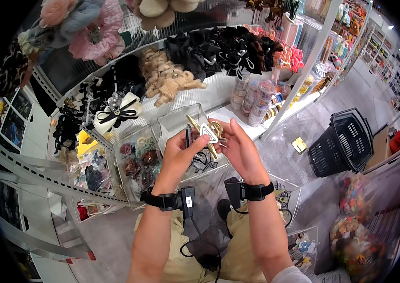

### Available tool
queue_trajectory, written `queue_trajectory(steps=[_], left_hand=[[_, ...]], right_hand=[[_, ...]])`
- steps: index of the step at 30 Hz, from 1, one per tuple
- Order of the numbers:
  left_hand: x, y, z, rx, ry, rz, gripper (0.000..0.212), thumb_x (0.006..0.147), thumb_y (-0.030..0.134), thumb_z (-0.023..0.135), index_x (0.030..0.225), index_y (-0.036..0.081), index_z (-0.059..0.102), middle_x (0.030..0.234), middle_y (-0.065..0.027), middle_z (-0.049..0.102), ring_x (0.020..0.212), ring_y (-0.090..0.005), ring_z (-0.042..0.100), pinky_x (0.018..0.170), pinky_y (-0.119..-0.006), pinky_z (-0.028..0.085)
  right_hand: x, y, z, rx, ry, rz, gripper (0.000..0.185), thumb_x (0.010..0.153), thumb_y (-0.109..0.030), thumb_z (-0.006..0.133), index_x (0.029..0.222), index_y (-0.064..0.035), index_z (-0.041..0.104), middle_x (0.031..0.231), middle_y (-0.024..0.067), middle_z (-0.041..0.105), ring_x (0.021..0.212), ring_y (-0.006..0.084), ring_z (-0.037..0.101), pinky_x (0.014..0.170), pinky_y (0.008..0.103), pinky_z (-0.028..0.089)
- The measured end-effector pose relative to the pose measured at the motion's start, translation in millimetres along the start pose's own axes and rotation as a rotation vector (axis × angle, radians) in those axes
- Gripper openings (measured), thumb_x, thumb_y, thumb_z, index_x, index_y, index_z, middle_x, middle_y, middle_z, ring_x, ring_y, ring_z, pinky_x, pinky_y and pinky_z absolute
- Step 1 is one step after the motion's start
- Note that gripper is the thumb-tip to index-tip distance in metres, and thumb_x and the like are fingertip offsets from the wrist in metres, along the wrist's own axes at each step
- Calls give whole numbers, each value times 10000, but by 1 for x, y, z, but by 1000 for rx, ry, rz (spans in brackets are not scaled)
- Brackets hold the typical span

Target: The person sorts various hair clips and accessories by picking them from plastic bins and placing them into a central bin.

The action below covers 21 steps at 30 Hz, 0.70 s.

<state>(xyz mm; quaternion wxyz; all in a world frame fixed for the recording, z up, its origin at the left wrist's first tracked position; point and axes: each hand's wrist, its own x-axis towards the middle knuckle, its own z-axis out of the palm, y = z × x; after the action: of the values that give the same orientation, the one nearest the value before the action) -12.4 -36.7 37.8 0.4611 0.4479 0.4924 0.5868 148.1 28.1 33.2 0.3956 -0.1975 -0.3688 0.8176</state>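
Note:
My left hand (182, 146) grips a gold metal hair clip (193, 124) with a white triangular plate, its thumb on the plate. A dark, narrow item (189, 135) also sits between its fingers. My right hand (237, 148) is at the clip's right side, fingertips touching or very near it; the contact is partly hidden. Beneath both hands lies a clear plastic bin (221, 166) with black hair ties (203, 161). To the left, another clear bin (116, 159) holds hair ties in several colours.
A shelf ahead bears tan plush scrunchies (171, 83), black hair accessories (200, 53) and clear tubs (256, 100). A black shopping basket (341, 145) stands on the floor at right, near a small gold package (299, 145). Perforated metal uprights (76, 196) frame the left side.

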Motion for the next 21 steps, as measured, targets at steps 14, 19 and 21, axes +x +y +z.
queue_trajectory(steps=[14,19,21], left_hand=[[-1,-1,-10,-17,-106,-149,251,867,189,708,1049,23,659,940,14,652,851,-46,564,777,-222,436],[-2,-5,-14,28,-168,-168,285,863,195,714,1072,10,658,942,15,653,846,-49,567,778,-218,438],[-2,-5,-14,30,-173,-184,306,861,204,719,1081,3,654,948,11,655,852,-52,572,787,-218,439]], right_hand=[[2,12,6,-548,166,-123,423,918,-438,631,993,-22,606,807,-28,531,709,39,426,616,205,345],[3,17,5,-672,207,-129,468,936,-486,582,794,-41,542,701,-42,445,668,53,362,575,221,317],[3,15,5,-713,211,-99,513,942,-511,557,743,-38,536,674,-37,438,661,60,358,571,235,318]])
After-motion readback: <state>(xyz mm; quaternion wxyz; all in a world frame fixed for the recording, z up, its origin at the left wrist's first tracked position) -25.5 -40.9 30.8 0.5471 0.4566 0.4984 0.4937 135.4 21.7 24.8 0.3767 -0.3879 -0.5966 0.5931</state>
